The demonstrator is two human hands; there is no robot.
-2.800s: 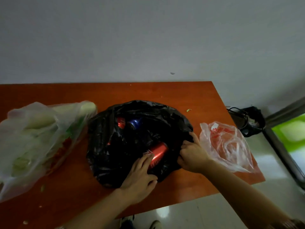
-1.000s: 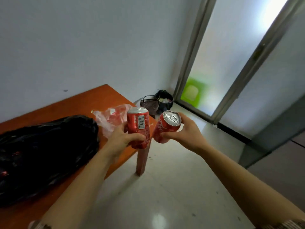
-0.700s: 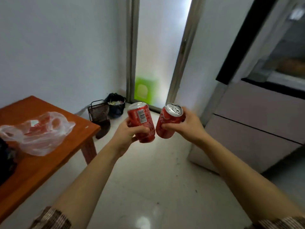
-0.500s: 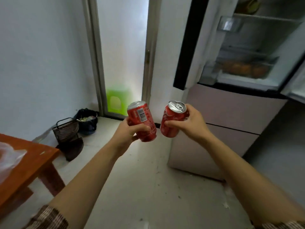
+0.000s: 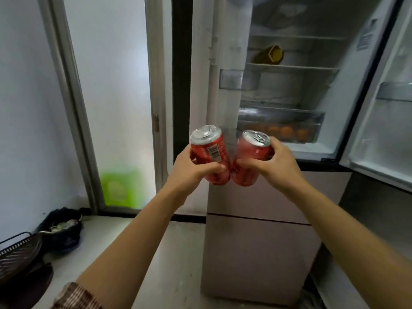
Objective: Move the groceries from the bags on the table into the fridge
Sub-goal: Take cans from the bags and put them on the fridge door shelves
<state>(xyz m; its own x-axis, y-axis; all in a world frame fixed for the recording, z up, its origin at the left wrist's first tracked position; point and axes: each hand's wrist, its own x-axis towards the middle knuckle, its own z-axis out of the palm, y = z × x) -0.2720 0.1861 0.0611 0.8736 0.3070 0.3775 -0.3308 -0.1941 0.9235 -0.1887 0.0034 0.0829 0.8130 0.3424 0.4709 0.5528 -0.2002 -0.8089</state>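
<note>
arms: bare forearms | left sleeve (image 5: 75, 296): brown-and-cream striped knit (pushed up)

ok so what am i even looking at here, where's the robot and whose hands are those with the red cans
There is no robot here: a person does the work barehanded. Every picture comes from one wide-angle camera worn on their head, looking forward and down. The left hand has its grip round a red can with the barcode facing the camera; the right hand has its grip round a second red can, tilted so its top shows. Ahead is the fridge, standing open. Round orange fruit lie in its clear drawer, and a yellowish thing sits on a shelf above. On the floor at the left are a dark basket and a black bag.
</note>
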